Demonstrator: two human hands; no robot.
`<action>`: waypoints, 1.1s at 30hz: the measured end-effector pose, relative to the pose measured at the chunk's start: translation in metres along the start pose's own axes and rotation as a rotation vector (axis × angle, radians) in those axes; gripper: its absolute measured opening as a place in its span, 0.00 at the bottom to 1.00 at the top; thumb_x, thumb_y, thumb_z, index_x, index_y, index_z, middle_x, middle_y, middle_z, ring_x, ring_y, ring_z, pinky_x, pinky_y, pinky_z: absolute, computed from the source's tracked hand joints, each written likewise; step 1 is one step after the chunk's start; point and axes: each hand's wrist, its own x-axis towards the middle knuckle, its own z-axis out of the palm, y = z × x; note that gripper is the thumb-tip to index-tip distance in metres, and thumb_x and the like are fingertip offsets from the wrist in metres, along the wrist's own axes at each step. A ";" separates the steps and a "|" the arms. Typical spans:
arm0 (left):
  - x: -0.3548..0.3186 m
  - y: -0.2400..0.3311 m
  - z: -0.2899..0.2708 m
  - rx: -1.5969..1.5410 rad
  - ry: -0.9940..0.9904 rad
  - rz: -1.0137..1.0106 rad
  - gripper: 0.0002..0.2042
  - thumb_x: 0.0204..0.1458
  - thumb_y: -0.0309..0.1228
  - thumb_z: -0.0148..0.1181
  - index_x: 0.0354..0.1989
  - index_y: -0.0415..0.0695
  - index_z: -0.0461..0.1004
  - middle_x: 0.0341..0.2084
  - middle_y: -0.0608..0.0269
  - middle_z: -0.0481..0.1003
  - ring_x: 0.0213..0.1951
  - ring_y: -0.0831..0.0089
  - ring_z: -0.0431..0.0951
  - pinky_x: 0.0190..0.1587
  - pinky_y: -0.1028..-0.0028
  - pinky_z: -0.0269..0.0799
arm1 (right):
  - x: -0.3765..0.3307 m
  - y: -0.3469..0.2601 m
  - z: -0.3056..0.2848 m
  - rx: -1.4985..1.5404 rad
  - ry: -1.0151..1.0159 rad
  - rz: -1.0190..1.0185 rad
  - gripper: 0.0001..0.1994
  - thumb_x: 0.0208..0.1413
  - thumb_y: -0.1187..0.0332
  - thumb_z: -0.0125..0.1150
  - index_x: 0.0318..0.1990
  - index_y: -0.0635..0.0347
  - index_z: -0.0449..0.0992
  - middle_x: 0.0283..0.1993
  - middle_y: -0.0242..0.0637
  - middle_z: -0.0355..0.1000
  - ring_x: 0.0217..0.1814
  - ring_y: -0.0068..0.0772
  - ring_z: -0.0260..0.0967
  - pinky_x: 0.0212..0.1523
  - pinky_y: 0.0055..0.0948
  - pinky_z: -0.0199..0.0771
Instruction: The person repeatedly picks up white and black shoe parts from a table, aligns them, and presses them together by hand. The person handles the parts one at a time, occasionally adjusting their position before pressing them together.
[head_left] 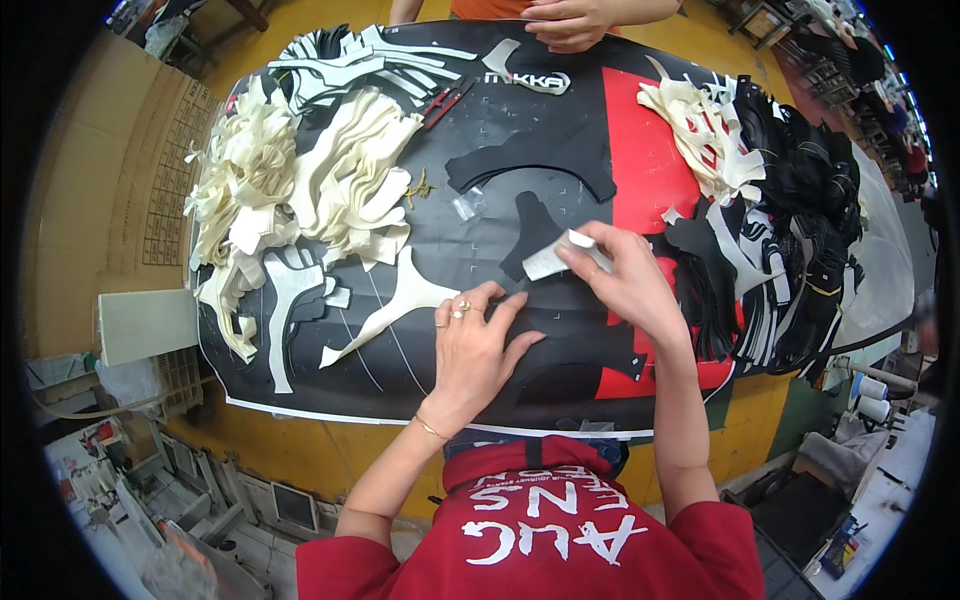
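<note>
My right hand (628,278) pinches a small white curved piece (545,262), thumb and fingers closed on its upper right end. Under and beside it lies a black Y-shaped fabric piece (534,222). My left hand (474,345) rests on the dark mat with its fingers apart, holding nothing. Just left of those fingers is a cream three-armed fabric piece (405,292); whether the hand touches it I cannot tell. A black curved piece (575,360) lies to the right of my left hand, and a black arched piece (535,165) lies farther off.
Cream pieces (355,170) are heaped at the left, with white-and-black strips (370,60) behind. More cream pieces (705,135) and black bundles (800,190) crowd the right. Across the table (470,385), another person's hand (568,22) is near a small white piece (502,58).
</note>
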 end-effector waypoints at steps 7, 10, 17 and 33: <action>0.015 -0.017 -0.001 0.208 0.018 0.026 0.19 0.52 0.36 0.68 0.53 0.47 0.79 0.47 0.60 0.71 0.46 0.63 0.72 0.52 0.63 0.59 | 0.034 -0.002 0.009 -0.061 -0.096 0.079 0.13 0.63 0.63 0.64 0.42 0.67 0.79 0.31 0.39 0.77 0.34 0.26 0.70 0.39 0.30 0.70; 0.001 -0.024 -0.011 0.215 -0.018 0.003 0.21 0.51 0.36 0.69 0.55 0.48 0.79 0.47 0.61 0.72 0.46 0.63 0.72 0.52 0.64 0.59 | 0.029 -0.005 0.009 -0.053 -0.198 -0.047 0.13 0.62 0.64 0.63 0.42 0.68 0.79 0.31 0.40 0.77 0.33 0.29 0.71 0.39 0.32 0.70; -0.022 -0.031 -0.024 0.255 -0.021 -0.039 0.22 0.50 0.35 0.70 0.56 0.51 0.79 0.49 0.64 0.72 0.44 0.68 0.72 0.54 0.64 0.55 | 0.047 -0.009 0.028 -0.101 -0.299 -0.217 0.12 0.63 0.65 0.62 0.41 0.68 0.78 0.30 0.47 0.75 0.31 0.41 0.72 0.37 0.35 0.70; -0.015 -0.032 -0.020 0.276 -0.054 -0.042 0.21 0.50 0.36 0.70 0.55 0.52 0.79 0.48 0.65 0.70 0.43 0.66 0.71 0.56 0.63 0.55 | 0.052 -0.014 0.037 -0.229 -0.309 -0.134 0.08 0.59 0.70 0.60 0.40 0.68 0.79 0.35 0.51 0.77 0.37 0.53 0.75 0.39 0.41 0.71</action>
